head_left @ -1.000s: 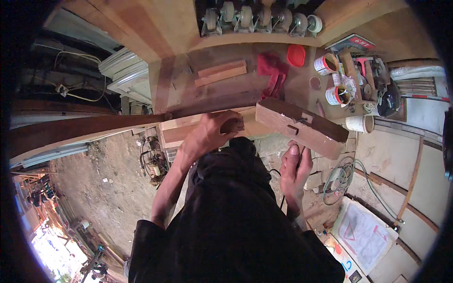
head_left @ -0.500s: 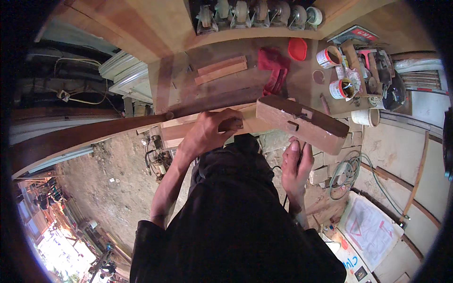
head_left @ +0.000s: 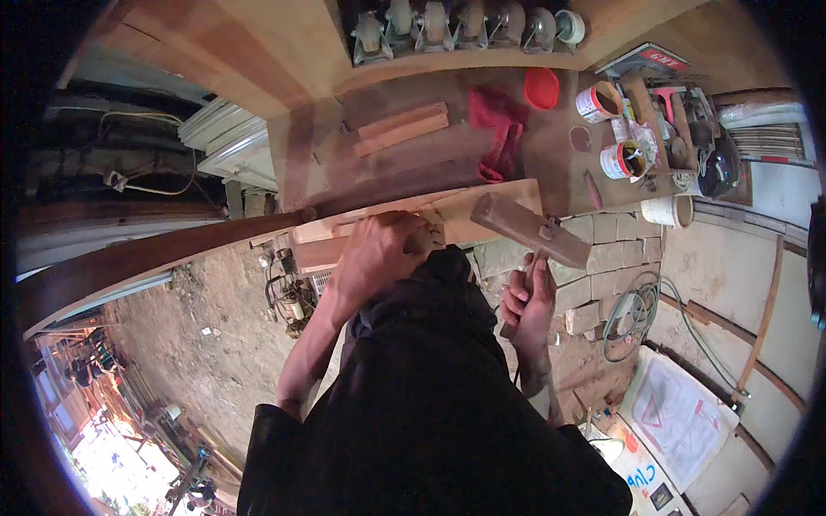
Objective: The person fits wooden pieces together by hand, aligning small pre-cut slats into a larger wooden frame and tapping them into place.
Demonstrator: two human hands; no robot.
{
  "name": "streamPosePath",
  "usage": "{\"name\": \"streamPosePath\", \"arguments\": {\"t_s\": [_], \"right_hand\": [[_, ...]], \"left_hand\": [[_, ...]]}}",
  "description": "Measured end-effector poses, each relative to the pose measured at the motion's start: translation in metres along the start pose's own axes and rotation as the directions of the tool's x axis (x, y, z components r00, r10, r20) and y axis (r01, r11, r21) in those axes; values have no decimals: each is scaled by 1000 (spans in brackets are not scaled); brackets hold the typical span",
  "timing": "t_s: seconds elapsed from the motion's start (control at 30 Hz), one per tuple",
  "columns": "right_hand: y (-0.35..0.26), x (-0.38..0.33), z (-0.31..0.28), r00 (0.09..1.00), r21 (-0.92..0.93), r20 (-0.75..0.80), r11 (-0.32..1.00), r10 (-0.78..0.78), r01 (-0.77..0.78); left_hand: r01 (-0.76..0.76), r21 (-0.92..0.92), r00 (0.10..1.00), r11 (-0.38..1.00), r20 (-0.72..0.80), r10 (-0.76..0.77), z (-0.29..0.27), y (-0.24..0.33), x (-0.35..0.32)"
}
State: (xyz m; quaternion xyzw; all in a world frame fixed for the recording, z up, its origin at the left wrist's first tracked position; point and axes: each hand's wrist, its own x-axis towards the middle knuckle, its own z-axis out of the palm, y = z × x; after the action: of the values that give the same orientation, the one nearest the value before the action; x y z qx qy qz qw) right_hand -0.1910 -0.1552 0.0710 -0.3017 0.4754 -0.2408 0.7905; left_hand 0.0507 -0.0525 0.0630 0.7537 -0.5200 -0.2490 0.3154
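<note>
My right hand [head_left: 531,297] is closed round the handle of a wooden mallet. The mallet's blocky brown head [head_left: 532,230] is over the right end of a pale wooden board [head_left: 465,215] at the front edge of the workbench; whether they touch I cannot tell. Just left of the mallet head, my left hand [head_left: 379,252] rests on the board with its fingers curled together. A small thing seems to be between those fingers, but the hand hides what it is.
Farther back on the workbench [head_left: 301,138] lie thin wooden strips [head_left: 403,131], a red cloth [head_left: 497,129] and a red lid [head_left: 541,89]. Open cans [head_left: 621,161] stand at the right. Several caster wheels [head_left: 471,24] line the shelf above. A coiled hose [head_left: 632,318] lies on the right.
The mallet has come down and leftward from its raised position, with my right hand still on its handle. My left hand has shifted slightly, its fingers now more tightly curled over the board.
</note>
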Motion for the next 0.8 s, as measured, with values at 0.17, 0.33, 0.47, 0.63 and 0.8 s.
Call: {"name": "streamPosePath", "arguments": {"t_s": [0.17, 0.33, 0.47, 0.63, 0.8], "right_hand": [[19, -18, 0, 992, 12, -9, 992, 125, -125], [18, -22, 4, 996, 47, -92, 999, 9, -5], [20, -30, 8, 986, -86, -67, 984, 154, -159], [12, -29, 15, 993, -132, -63, 985, 101, -109], [-2, -35, 18, 986, -258, -151, 966, -65, 24]], "left_hand": [[-45, 57, 999, 997, -14, 46, 3, -7, -1], [-93, -8, 992, 996, -86, 92, 8, -15, -3], [-75, -43, 994, 996, -80, 72, 2, -5, 5], [-94, -12, 994, 995, -61, 94, -2, -7, 4], [-67, -72, 993, 995, -104, 59, -7, 8, 6]]}}
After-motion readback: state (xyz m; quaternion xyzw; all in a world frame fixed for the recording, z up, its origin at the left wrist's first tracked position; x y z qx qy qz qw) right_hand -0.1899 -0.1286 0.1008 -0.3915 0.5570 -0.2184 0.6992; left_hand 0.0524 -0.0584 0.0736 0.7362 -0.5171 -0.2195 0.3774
